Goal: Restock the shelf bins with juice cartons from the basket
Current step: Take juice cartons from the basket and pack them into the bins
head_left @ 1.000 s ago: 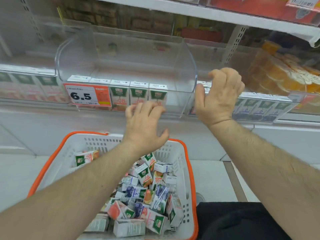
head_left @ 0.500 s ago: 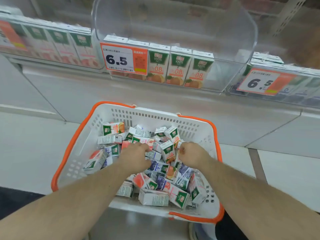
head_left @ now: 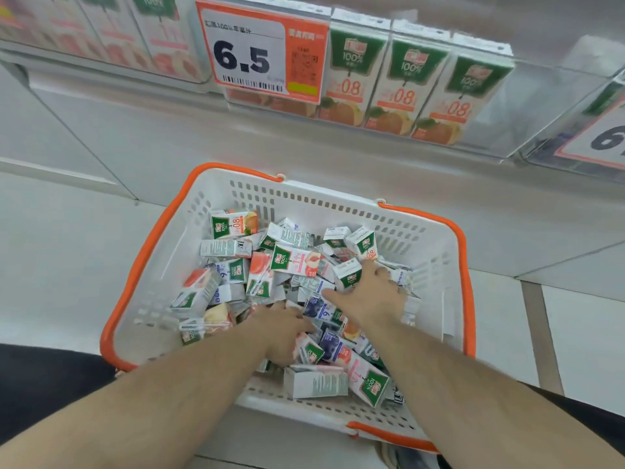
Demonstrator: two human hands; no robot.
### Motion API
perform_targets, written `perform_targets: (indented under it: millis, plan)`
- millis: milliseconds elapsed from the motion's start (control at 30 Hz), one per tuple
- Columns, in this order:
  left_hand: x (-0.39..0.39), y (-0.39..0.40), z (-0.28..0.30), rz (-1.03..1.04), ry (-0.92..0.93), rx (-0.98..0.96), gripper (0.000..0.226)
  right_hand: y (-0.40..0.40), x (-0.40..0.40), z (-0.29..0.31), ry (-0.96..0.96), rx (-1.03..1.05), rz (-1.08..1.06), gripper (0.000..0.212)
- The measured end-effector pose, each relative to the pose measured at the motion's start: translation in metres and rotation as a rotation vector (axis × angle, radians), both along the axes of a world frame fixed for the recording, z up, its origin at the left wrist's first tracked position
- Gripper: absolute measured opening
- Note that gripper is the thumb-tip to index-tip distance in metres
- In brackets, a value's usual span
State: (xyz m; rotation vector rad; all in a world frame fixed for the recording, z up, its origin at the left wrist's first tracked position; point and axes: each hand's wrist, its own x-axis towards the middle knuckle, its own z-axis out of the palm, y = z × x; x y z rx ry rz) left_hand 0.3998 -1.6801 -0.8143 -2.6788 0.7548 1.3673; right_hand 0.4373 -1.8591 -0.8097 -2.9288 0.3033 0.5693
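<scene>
A white basket with an orange rim [head_left: 306, 197] stands below the shelf and holds several small juice cartons [head_left: 294, 260] in a loose heap: orange, peach and blueberry kinds. My left hand [head_left: 279, 328] is down in the middle of the heap, its fingertips buried among cartons. My right hand [head_left: 370, 296] lies on the heap further right, fingers spread and thumb stretched left, touching a green-topped carton [head_left: 347, 277]. Above, a clear shelf bin [head_left: 541, 106] holds three upright orange juice cartons [head_left: 402, 79] at its front.
An orange price tag reading 6.5 [head_left: 260, 52] hangs on the middle bin. Peach cartons [head_left: 135, 35] fill the bin to the left. Another tagged bin [head_left: 598, 137] shows at the right edge. Grey floor tiles surround the basket.
Both hands came down from the shelf bin into the basket. Since half a second ago the right hand has spread out over the cartons and the view has dropped closer.
</scene>
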Motion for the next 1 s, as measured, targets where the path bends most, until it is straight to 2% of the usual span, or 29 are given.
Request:
perform_targets:
  millis: [100, 167, 267, 333, 433, 567, 667, 767, 833, 933, 1000]
  plan:
    - [-0.002, 0.002, -0.003, -0.068, -0.121, -0.036, 0.06, 0.008, 0.005, 0.003, -0.022, 0.032, 0.022, 0.074]
    - [-0.001, 0.005, 0.001, -0.017, -0.168, -0.062, 0.047, 0.01, 0.005, 0.006, -0.011, 0.15, 0.063, 0.063]
    - [0.006, 0.014, 0.023, 0.111, -0.195, -0.075, 0.053, 0.015, 0.006, 0.025, 0.025, 0.417, 0.032, 0.059]
    - [0.016, 0.022, 0.042, 0.218, -0.225, -0.108, 0.061, 0.019, 0.011, 0.047, 0.003, 0.505, 0.028, 0.055]
    - [0.029, 0.033, 0.078, 0.343, -0.295, -0.2, 0.061, 0.021, 0.017, 0.088, -0.036, 0.565, 0.056, 0.054]
    - [0.04, 0.037, 0.132, 0.305, -0.486, -0.239, 0.056, 0.017, 0.023, 0.154, -0.122, 0.585, 0.135, 0.064]
    - [0.045, 0.035, 0.174, 0.369, -0.519, -0.324, 0.051, 0.012, 0.025, 0.204, -0.155, 0.623, 0.127, 0.051]
    - [0.048, 0.034, 0.208, 0.528, -0.419, -0.547, 0.047, 0.011, 0.02, 0.242, -0.225, 0.76, 0.09, 0.041]
    - [0.047, 0.033, 0.228, 0.738, -0.227, -0.827, 0.041, 0.014, 0.014, 0.264, -0.287, 0.866, 0.012, 0.034]
    - [0.04, 0.026, 0.253, 1.025, 0.169, -1.242, 0.051, 0.023, 0.014, 0.28, -0.306, 1.042, -0.242, 0.057]
    - [0.035, 0.022, 0.26, 1.112, 0.448, -1.466, 0.062, 0.03, 0.015, 0.29, -0.322, 1.176, -0.379, 0.072]
